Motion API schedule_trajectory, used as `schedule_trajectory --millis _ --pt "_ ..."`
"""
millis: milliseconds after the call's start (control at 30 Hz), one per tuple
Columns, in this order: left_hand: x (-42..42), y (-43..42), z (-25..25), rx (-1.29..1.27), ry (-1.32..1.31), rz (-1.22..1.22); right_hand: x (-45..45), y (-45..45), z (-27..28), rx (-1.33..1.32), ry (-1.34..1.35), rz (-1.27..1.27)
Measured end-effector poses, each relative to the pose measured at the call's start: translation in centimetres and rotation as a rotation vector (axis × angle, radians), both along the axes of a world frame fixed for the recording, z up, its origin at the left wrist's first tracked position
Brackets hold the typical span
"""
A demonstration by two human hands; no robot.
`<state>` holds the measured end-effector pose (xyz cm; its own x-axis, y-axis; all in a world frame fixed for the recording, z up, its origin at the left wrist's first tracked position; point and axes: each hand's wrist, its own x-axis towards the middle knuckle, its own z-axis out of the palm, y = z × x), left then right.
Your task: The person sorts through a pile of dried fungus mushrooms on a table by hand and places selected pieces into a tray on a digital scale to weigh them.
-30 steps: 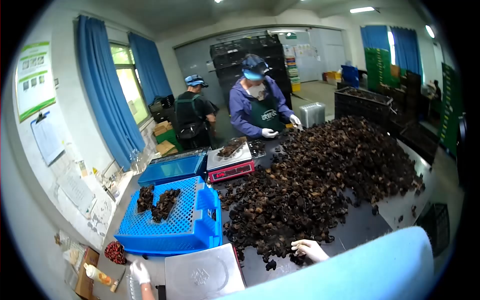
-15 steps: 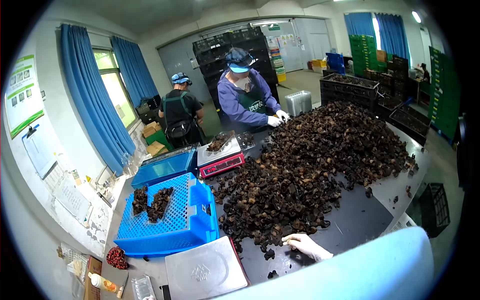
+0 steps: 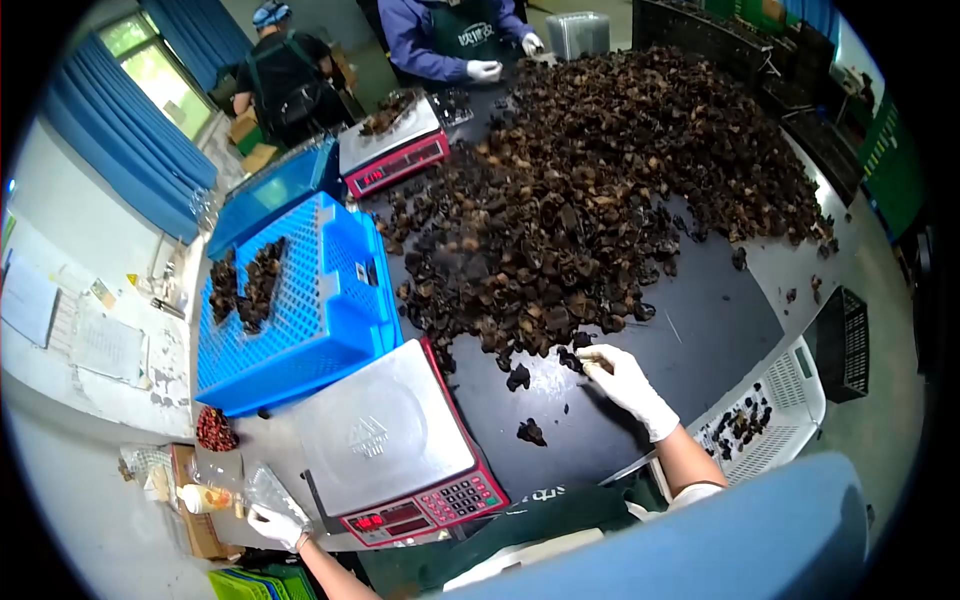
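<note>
Two people work beyond the worktop (image 3: 715,300): one in purple sleeves (image 3: 410,45) with gloved hands at the heap's far edge, the other in a dark top (image 3: 290,75) farther left. A wide heap (image 3: 600,200) of dark pieces covers much of the worktop.

The blue crate (image 3: 340,335) has a latticed top bearing two clumps (image 3: 245,285) of pieces. Behind it is a blue bin (image 3: 275,200). The near scale (image 3: 385,430), red with a metal pan, stands just beside the crate. At lower right, a white basket (image 3: 800,400) holds scattered dark bits. Near it, lower than the worktop, is a black crate (image 3: 845,345). The far scale (image 3: 395,155) carries a clear pack (image 3: 390,112) of pieces. A clear box (image 3: 578,35) stands behind the heap.

The right hand (image 3: 630,390), gloved, is at the heap's near edge, its fingertips touching one piece (image 3: 571,360); whether its grip is closed, I cannot tell. The left hand (image 3: 280,527), also gloved, touches the near end of a clear tray (image 3: 270,490) left of the near scale; its grip is also unclear. Beside the tray lies a bottle (image 3: 205,498).

The pieces look crinkled and curled, nearly black with brown and tan patches. Two loose ones (image 3: 531,432) (image 3: 518,377) lie just off the heap.
</note>
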<state>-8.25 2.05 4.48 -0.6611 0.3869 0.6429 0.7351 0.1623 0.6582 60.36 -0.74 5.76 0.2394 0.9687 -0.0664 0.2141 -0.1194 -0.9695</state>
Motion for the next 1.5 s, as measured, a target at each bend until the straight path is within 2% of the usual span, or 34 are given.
schedule_trajectory --millis 100,133,167,233,267,300,367,433,500,600,667,700,767,800,833,900,933,967,1033,1067,1100,1167,1200,1233,1300,1333,1367,1400,1433,1467,1500 --pt "5.9 -0.8 3.2 0.030 0.055 -0.298 -1.5 -0.8 -0.4 -0.038 -0.274 0.069" --pt "8.6 -1.8 5.2 -0.106 0.154 -0.407 -1.9 -1.0 -2.8 0.171 -0.398 0.106" --pt "11.0 -2.6 6.8 -0.239 0.255 -0.516 -2.7 -1.1 -3.0 0.270 -0.467 0.137" --pt "13.7 -3.2 7.4 -0.370 0.439 -0.638 -4.1 -0.2 -3.0 0.306 -0.520 0.183" --pt "14.4 -3.6 7.3 -0.410 0.381 -0.722 -4.7 0.6 -3.8 0.363 -0.542 0.184" --pt "14.9 -3.7 7.7 -0.535 0.429 -0.780 -5.3 1.7 -4.1 0.399 -0.521 0.195" --pt "16.4 -4.0 8.5 -0.639 0.478 -0.771 -6.7 3.8 -3.9 0.437 -0.515 0.216" --pt "19.3 -4.5 10.5 -0.652 0.434 -0.735 -8.3 5.8 -3.6 0.449 -0.593 0.205" --pt "22.0 -4.8 11.1 -0.535 0.391 -0.805 -9.9 7.5 -5.3 0.365 -0.748 0.255" --pt "28.3 -4.9 11.6 -0.419 0.350 -1.095 -10.7 8.8 -6.1 0.359 -0.905 0.263" --pt "33.3 -4.3 11.9 -0.484 0.309 -1.362 -10.4 9.5 -6.9 0.338 -0.700 0.347" --pt "35.1 -3.9 10.7 -0.505 0.298 -1.507 -10.3 9.3 -7.1 0.338 -0.701 0.347" --pt "38.9 -3.4 7.2 -0.576 0.262 -1.595 -10.0 8.4 -7.6 0.393 -0.271 0.293" --pt "40.6 -2.9 5.7 -0.564 0.320 -1.624 -9.7 7.4 -6.9 0.307 -0.038 0.244" --pt "42.0 -3.0 4.5 -0.598 0.447 -1.588 -9.1 6.9 -5.9 0.314 -0.030 0.192" --pt "44.0 -3.5 1.7 -0.728 0.628 -1.511 -6.4 4.9 -3.0 -0.041 0.304 0.153" --pt "44.3 -3.4 -0.2 -0.807 0.767 -1.470 -5.2 4.0 -3.1 -0.083 0.356 0.122" --pt "44.6 -3.5 -1.2 -0.834 0.729 -1.444 -3.9 3.1 -3.1 -0.124 0.408 0.087" --pt "44.7 -2.7 -1.8 -0.865 0.589 -1.512 -2.5 1.6 -5.7 -0.017 0.573 0.026" --pt "44.8 -2.5 -2.1 -0.822 0.425 -1.535 -1.8 0.6 -5.7 -0.058 0.638 0.013" --pt "45.0 -2.5 -2.4 -0.830 0.425 -1.540 -1.8 -0.1 -5.7 -0.062 0.871 -0.045" --pt "45.4 -2.5 -3.4 -0.904 -0.416 -1.552 -1.7 -1.3 -5.8 -0.100 1.262 0.009" --pt "45.4 -2.5 -4.2 -1.049 -1.071 -1.506 -2.9 -1.4 -4.8 -0.108 1.252 -0.063" --pt "46.1 -2.6 -3.0 -0.974 -1.567 -1.334 -4.0 -1.5 -4.3 -0.080 1.194 -0.028" --pt "45.0 -1.9 -4.0 -0.828 -2.329 -1.196 -6.8 -1.7 -2.9 -0.068 0.796 0.092" --pt "45.9 -1.3 -0.3 -0.904 -2.317 -0.979 -7.9 -1.8 -2.9 0.194 0.363 0.190" --pt "45.6 -1.2 -1.8 -0.755 -2.476 -0.847 -8.7 -1.8 -2.9 0.450 -0.078 0.278" --pt "44.7 -1.2 -3.7 -0.766 -2.504 -0.912 -9.2 -1.8 -1.1 0.500 -0.155 0.353" --pt "44.6 -1.0 -2.9 -0.778 -2.531 -0.976 -9.3 -1.8 0.7 0.485 -0.119 0.416" --pt "45.0 -1.4 -2.2 -0.810 -2.352 -0.935 -9.4 -1.6 0.8 0.467 -0.022 0.378" --pt "44.8 -1.8 -2.2 -0.750 -2.253 -1.068 -9.3 -1.4 1.0 0.444 0.074 0.338"
